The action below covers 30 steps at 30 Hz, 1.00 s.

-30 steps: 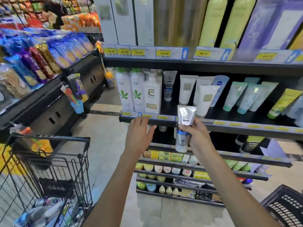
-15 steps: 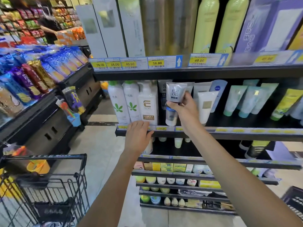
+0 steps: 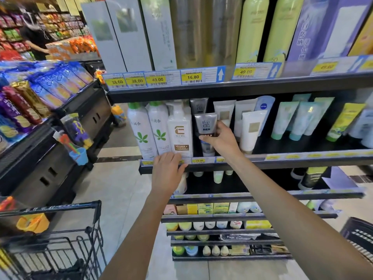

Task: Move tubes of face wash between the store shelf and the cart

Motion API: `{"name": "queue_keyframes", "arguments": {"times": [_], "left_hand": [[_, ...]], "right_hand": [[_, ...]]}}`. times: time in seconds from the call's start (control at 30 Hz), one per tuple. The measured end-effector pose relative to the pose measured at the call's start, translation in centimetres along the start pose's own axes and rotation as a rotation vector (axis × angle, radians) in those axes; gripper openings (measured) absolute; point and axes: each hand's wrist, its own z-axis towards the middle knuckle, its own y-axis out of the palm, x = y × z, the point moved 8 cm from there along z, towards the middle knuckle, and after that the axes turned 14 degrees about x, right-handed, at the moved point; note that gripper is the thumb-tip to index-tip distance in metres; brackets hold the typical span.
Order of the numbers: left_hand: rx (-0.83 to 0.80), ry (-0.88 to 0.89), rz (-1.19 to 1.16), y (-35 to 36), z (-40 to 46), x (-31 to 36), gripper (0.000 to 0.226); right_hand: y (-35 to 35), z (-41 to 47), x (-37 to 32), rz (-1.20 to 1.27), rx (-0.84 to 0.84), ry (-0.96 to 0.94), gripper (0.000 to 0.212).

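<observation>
Right hand (image 3: 221, 138) grips grey tube (image 3: 206, 126) at mid-body, fingers wrapped round it. Tube upright, long axis vertical, cap end down, crimp up; it sits over the shelf (image 3: 262, 161) slot between the white pump bottle (image 3: 180, 131) and the cream tubes (image 3: 250, 128), a second grey tube (image 3: 198, 106) just behind. Cap looks at or near the shelf board; contact cannot be told. Left hand (image 3: 166, 170) rests flat, fingers loose, on the shelf lip, holding nothing. Right hand alone serves the tube. Cart (image 3: 60, 207) well apart, lower left.

White pump bottle (image 3: 180, 131) and two spray cans (image 3: 151, 129) stand just above the left hand. Snack bags (image 3: 30, 98) fill racks far left of it.
</observation>
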Motion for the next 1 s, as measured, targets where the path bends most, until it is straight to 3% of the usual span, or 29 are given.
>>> {"name": "queue_keyframes", "arguments": {"times": [0.33,0.73,1.0], "left_hand": [[0.055,0.006,-0.018,-0.2,-0.3,0.0,0.022],[0.062,-0.014,-0.025,-0.4,-0.4,0.1,0.021],[0.056,-0.028,-0.029,-0.3,-0.3,0.0,0.021]], "right_hand": [[-0.4,-0.8,0.6,-0.230,0.070,-0.066,0.060],[1.5,0.8,0.0,-0.182,0.192,0.021,0.054],[2.2,0.9,-0.3,-0.230,0.180,0.024,0.046]]}}
